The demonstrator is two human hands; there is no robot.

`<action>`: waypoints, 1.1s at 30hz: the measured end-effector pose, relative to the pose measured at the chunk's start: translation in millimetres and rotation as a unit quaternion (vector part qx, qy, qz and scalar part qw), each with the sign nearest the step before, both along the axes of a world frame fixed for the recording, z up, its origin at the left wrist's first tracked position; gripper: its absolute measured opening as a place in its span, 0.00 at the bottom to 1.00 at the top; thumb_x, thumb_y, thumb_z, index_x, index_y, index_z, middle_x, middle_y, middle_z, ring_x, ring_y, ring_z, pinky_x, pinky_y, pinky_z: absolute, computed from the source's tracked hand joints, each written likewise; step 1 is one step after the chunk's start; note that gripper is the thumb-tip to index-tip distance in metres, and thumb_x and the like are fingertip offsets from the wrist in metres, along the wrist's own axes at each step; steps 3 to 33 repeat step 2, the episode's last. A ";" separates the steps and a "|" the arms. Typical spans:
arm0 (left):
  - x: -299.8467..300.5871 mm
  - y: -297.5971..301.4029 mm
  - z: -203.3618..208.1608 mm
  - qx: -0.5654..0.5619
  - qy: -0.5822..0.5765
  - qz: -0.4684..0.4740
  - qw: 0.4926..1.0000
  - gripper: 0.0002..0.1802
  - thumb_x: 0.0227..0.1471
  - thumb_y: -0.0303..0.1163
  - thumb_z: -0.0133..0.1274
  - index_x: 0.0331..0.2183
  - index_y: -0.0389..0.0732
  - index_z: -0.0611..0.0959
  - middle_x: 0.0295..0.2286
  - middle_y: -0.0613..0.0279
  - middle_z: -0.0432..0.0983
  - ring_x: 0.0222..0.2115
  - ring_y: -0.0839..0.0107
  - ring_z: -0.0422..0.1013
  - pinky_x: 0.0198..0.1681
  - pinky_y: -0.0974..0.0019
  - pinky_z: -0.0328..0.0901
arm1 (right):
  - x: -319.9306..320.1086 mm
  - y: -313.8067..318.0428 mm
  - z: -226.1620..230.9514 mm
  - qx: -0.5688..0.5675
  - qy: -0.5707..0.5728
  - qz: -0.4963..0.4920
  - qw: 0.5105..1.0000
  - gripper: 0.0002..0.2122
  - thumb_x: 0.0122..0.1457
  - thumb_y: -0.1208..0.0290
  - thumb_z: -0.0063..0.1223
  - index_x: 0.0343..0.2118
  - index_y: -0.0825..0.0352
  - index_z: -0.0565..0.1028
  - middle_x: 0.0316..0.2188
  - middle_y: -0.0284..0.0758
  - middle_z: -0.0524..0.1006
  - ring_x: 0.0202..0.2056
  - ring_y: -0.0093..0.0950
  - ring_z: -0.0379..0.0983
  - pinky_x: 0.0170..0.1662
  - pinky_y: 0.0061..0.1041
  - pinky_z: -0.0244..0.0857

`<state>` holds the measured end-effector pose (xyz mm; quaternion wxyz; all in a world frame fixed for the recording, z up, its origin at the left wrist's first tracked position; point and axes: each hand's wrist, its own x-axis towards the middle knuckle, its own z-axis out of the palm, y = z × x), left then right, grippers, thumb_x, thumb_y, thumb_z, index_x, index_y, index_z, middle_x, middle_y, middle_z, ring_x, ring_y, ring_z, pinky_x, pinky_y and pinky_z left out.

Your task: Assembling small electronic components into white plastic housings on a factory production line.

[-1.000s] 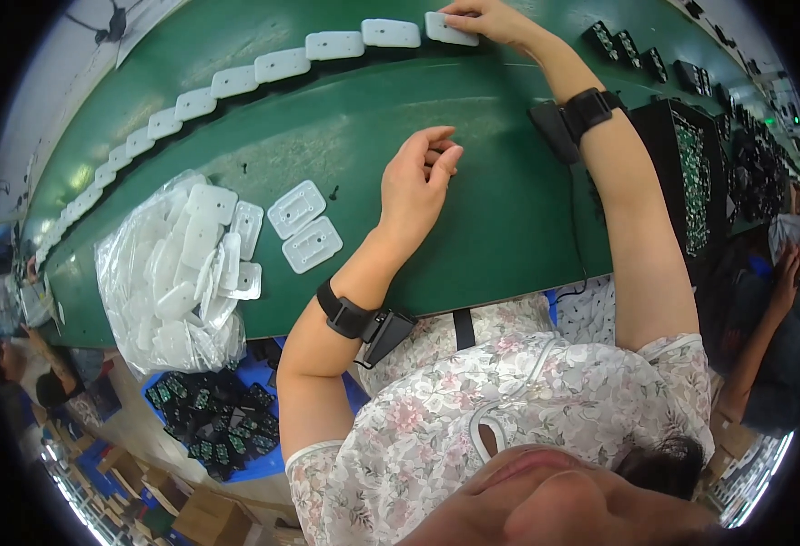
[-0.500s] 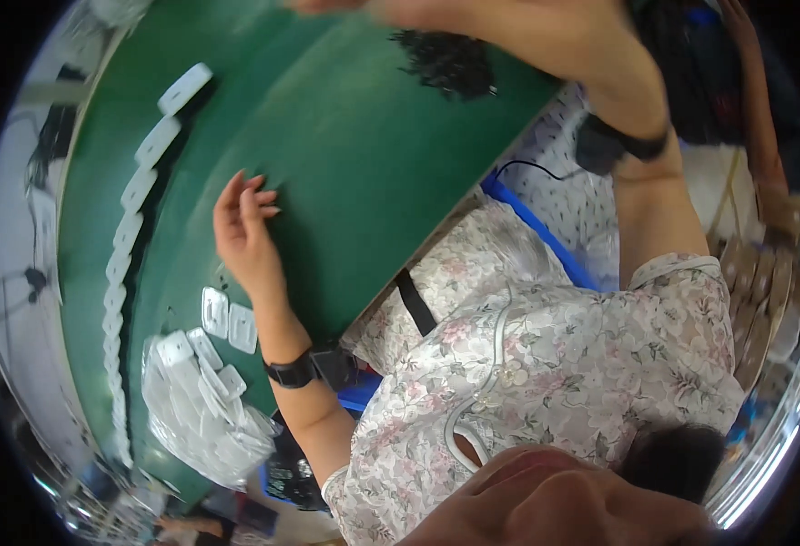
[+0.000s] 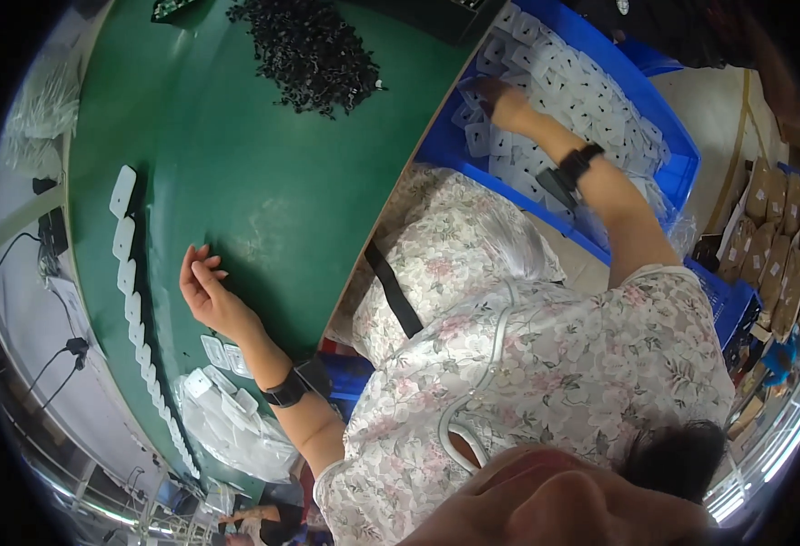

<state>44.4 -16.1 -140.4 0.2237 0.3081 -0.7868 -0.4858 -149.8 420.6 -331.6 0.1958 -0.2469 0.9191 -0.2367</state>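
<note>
My left hand [image 3: 211,289] rests on the green table [image 3: 209,136], fingers loosely bent and apart, with nothing in them. Two small white plastic plates [image 3: 225,355] lie by its wrist, beside a clear bag [image 3: 236,437] of more such plates. Off to the right, my right hand [image 3: 507,102] is over the near left part of a blue bin [image 3: 682,168]. Many translucent white plates with small dark spots [image 3: 582,100] fill that bin. The fingers of this hand are dark and blurred, so whether they hold a plate does not show.
A curved row of overlapping white plates [image 3: 134,305] runs along the table's left side. Toward the far end lies a heap of small black parts [image 3: 313,55]. A dark tray [image 3: 418,14] sits near the far edge. Brown packages [image 3: 769,237] stand at the far right.
My right hand has swung from above the table to the right, over the blue bin. The view has shifted, bringing the bin and the whole black heap into sight. My left hand keeps its loose pose.
</note>
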 end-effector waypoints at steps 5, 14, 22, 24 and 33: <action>5.3 -5.7 2.4 -0.010 -0.003 0.014 1.000 0.14 0.62 0.30 0.44 0.46 0.33 0.75 0.38 0.58 0.77 0.32 0.79 0.70 0.32 0.77 0.63 | -10.2 -23.9 -15.1 0.080 0.019 0.160 0.984 0.26 0.48 0.71 0.57 0.54 0.59 0.69 0.55 0.44 0.67 0.57 0.32 0.62 0.60 0.32 0.55; 5.3 -5.7 2.4 -0.010 -0.003 0.014 1.000 0.14 0.62 0.30 0.44 0.46 0.33 0.75 0.38 0.58 0.77 0.32 0.79 0.70 0.32 0.77 0.63 | -10.2 -23.9 -15.1 0.080 0.019 0.160 0.984 0.26 0.48 0.71 0.57 0.54 0.59 0.69 0.55 0.44 0.67 0.57 0.32 0.62 0.60 0.32 0.55; 5.3 -5.7 2.4 -0.010 -0.003 0.014 1.000 0.14 0.62 0.30 0.44 0.46 0.33 0.75 0.38 0.58 0.77 0.32 0.79 0.70 0.32 0.77 0.63 | -10.2 -23.9 -15.1 0.080 0.019 0.160 0.984 0.26 0.48 0.71 0.57 0.54 0.59 0.69 0.55 0.44 0.67 0.57 0.32 0.62 0.60 0.32 0.55; 5.3 -5.7 2.4 -0.010 -0.003 0.014 1.000 0.14 0.62 0.30 0.44 0.46 0.33 0.75 0.38 0.58 0.77 0.32 0.79 0.70 0.32 0.77 0.63 | -10.2 -23.9 -15.1 0.080 0.019 0.160 0.984 0.26 0.48 0.71 0.57 0.54 0.59 0.69 0.55 0.44 0.67 0.57 0.32 0.62 0.60 0.32 0.55; 5.3 -5.7 2.4 -0.010 -0.003 0.014 1.000 0.14 0.62 0.30 0.44 0.46 0.33 0.75 0.38 0.58 0.77 0.32 0.79 0.70 0.32 0.77 0.63 | -10.2 -23.9 -15.1 0.080 0.019 0.160 0.984 0.26 0.48 0.71 0.57 0.54 0.59 0.69 0.55 0.44 0.67 0.57 0.32 0.62 0.60 0.32 0.55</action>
